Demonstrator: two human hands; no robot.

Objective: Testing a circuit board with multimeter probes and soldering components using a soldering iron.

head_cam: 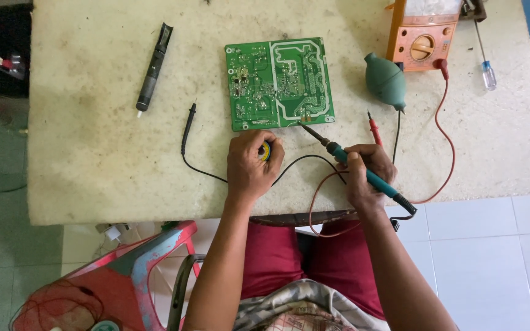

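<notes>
A green circuit board (279,83) lies solder side up on the pale worktable (99,153). My right hand (366,175) grips a teal-handled soldering iron (372,178); its tip touches the board's lower edge. My left hand (251,164) closes over a small round blue-and-yellow object (266,151), just below the board. What that object is cannot be told.
A black desoldering pump (153,67) and a black probe (188,125) lie at left. A green rubber blower (386,79), red probe (373,127), orange multimeter (423,37) and blue-handled screwdriver (487,67) sit at right. A red plastic stool (130,276) stands below left.
</notes>
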